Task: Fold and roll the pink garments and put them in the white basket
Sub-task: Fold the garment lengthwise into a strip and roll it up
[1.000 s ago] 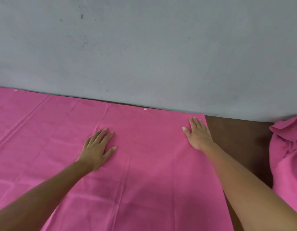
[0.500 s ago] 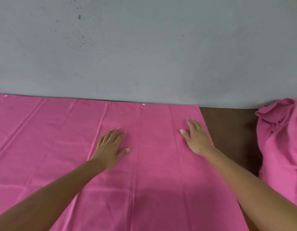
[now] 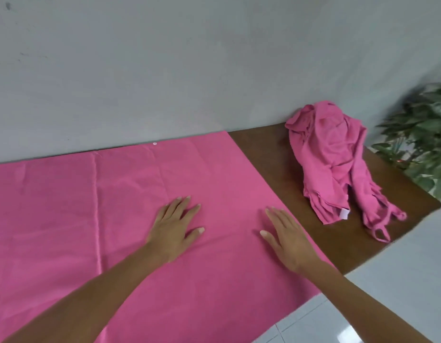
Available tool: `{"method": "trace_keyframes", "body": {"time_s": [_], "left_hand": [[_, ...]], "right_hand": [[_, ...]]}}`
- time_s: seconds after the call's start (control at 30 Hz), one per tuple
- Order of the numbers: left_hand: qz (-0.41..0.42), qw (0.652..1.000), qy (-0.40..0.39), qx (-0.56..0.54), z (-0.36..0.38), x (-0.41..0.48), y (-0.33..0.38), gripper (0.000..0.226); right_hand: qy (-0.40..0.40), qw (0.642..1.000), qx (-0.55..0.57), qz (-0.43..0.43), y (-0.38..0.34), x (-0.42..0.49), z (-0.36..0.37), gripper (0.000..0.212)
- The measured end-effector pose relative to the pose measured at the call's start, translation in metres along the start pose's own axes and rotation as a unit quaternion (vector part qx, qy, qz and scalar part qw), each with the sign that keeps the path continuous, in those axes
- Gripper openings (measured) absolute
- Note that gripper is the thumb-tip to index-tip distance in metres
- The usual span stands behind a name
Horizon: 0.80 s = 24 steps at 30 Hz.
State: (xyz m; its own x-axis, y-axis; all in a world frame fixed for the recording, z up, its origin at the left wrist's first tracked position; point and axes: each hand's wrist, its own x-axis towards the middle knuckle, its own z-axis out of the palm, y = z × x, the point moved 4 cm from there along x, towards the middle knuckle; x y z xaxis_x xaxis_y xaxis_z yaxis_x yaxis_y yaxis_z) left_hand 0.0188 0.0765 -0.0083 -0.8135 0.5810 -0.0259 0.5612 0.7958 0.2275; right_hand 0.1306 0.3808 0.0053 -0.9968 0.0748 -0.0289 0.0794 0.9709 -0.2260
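A large pink cloth (image 3: 110,219) lies spread flat over the brown bench (image 3: 261,154), its far edge running along the foot of a grey wall (image 3: 165,70) and its right edge slanting from 12 o'clock down to 5 o'clock across the wood. Both hands rest palm down on it and hold nothing. The left hand (image 3: 173,229) lies near the middle of the view, fingers straight and slightly fanned, pointing toward 1 o'clock, thumb out to the side. The right hand (image 3: 286,240) lies at 3 o'clock from the left one and apart from it, fingers straight and close together, pointing toward 11 o'clock, just inside the cloth's right edge. A lengthwise crease runs down the cloth at 9 o'clock from the left hand, and a small white dot (image 3: 154,143) sits on the far edge at 12 o'clock. A second pink garment (image 3: 331,159) lies crumpled in a heap on the bare wood at 1 o'clock from the right hand, clear of the flat cloth, with thin straps trailing toward 5 o'clock and a white label (image 3: 344,214) showing at its near end. A leafy green plant (image 3: 422,149) stands at 3 o'clock beyond the heap, and pale floor tiles (image 3: 400,280) show at 4 o'clock past the corner of the bench.
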Motion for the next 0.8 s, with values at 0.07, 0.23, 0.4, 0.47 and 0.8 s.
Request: {"method": "trace_keyframes", "body": {"time_s": [0.07,0.23,0.4,0.47,0.8], "left_hand": [[-0.001,1.000,0.001,0.002,0.001,0.000,0.000,0.099],[0.002,1.000,-0.001,0.004,-0.003,0.002,0.003,0.091],[0.032,0.999,-0.006,-0.004,-0.007,0.019,0.017,0.089],[0.052,0.999,0.000,-0.006,-0.009,0.031,0.029,0.074],[0.154,0.988,-0.017,-0.013,-0.022,0.128,0.106,0.040]], "right_hand": [[0.012,0.999,-0.002,0.036,0.009,-0.028,-0.003,0.080],[0.031,0.993,0.009,0.117,0.023,-0.086,-0.003,0.077],[0.035,0.983,0.017,0.180,0.041,-0.118,0.002,0.075],[0.041,0.978,0.033,0.202,0.046,-0.122,0.002,0.073],[0.149,0.956,0.096,0.234,0.067,-0.120,-0.008,0.039]]}}
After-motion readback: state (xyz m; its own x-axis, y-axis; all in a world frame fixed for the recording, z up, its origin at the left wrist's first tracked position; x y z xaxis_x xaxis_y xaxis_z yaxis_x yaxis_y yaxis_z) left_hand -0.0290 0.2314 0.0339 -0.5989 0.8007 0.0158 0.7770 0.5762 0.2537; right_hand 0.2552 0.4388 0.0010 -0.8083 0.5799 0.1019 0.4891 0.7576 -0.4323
